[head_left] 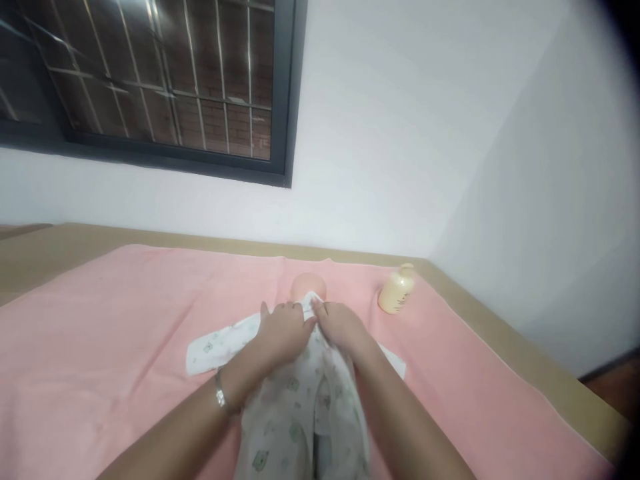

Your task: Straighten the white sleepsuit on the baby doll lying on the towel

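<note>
A white baby garment [285,417] with a small green print lies spread with its sleeves out to both sides. What looks like a baby doll's bald head [308,285] shows just beyond the collar; the body is hidden under the cloth. My left hand [286,330] is closed on the garment's front near the neckline. Right beside it, my right hand [343,327] pinches the cloth at the other side of the collar. Lower down, the front edges part in a narrow gap.
Pink cloth [150,320] covers most of the tan surface [30,267]. A cream pump bottle [397,290] stands tilted in view to the right of the head. Behind rise a white wall [375,133] and a barred window [165,80].
</note>
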The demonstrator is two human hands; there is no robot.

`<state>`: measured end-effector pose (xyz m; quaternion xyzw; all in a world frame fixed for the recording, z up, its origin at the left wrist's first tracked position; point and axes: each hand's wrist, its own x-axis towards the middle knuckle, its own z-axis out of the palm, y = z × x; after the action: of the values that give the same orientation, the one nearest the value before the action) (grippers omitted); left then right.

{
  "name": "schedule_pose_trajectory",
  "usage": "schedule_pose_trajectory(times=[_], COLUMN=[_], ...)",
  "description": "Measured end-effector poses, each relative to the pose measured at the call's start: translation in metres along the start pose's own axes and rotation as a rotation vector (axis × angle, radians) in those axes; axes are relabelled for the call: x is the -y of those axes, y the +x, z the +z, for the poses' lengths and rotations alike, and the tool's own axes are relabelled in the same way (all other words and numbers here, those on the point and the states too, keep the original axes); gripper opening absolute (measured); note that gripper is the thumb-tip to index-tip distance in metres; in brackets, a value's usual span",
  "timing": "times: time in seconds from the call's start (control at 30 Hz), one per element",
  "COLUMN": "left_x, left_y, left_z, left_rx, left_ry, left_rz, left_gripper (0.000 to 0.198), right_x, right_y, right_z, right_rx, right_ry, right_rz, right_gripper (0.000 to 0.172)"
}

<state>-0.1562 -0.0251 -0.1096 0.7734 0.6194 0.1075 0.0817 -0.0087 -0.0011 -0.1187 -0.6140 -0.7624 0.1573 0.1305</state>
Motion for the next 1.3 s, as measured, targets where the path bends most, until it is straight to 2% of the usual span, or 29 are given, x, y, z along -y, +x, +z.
schedule_pose_trajectory(times=[0.1, 0.17, 0.23, 0.4, 0.47, 0.57, 0.63, 0.77, 0.97, 1.1, 1.3], left_x=[-0.007, -0.004, 0.004, 0.019, 0.016, 0.003, -0.004, -0.003, 0.019, 0.013, -0.006], left_y=[-0.005, -0.002, 0.006, 0.02, 0.017, 0.005, -0.003, -0.002, 0.02, 0.014, -0.005], left_z=[0.0, -0.001, -0.001, 0.001, 0.002, 0.003, 0.002, 0.0, 0.002, 0.005, 0.006], left_rx=[-0.021, -0.03, -0.022, 0.098, 0.064, -0.026, -0.036, -0.034, 0.06, 0.015, -0.052], left_ry=[0.021, -0.003, -0.053, -0.216, -0.132, 0.13, 0.239, 0.175, -0.091, 0.05, 0.226], left_rz=[0.055, 0.033, -0.01, -0.074, -0.058, -0.024, -0.006, 0.003, -0.027, 0.012, 0.073], left_gripper=[0.044, 0.044, 0.047, 0.052, 0.053, 0.049, 0.044, 0.049, 0.054, 0.048, 0.037], right_x=[-0.011, -0.011, -0.004, 0.017, 0.016, 0.005, -0.004, -0.009, 0.016, 0.017, -0.011], right_y=[0.009, 0.007, -0.001, -0.022, -0.02, -0.007, 0.003, 0.006, -0.023, -0.022, 0.007], right_z=[0.002, 0.0, -0.004, -0.012, -0.01, -0.002, 0.003, 0.002, -0.012, -0.011, 0.003], right_rx=[0.043, 0.043, 0.033, 0.002, -0.009, 0.015, 0.037, 0.059, 0.02, 0.017, 0.048], right_ry=[0.077, 0.09, 0.078, 0.043, 0.017, 0.02, 0.051, 0.115, 0.032, 0.029, 0.11], right_rz=[0.017, 0.015, -0.007, -0.058, -0.044, -0.01, 0.013, 0.017, -0.034, -0.023, 0.012], right_gripper=[0.083, 0.083, 0.083, 0.081, 0.08, 0.08, 0.081, 0.083, 0.079, 0.081, 0.086])
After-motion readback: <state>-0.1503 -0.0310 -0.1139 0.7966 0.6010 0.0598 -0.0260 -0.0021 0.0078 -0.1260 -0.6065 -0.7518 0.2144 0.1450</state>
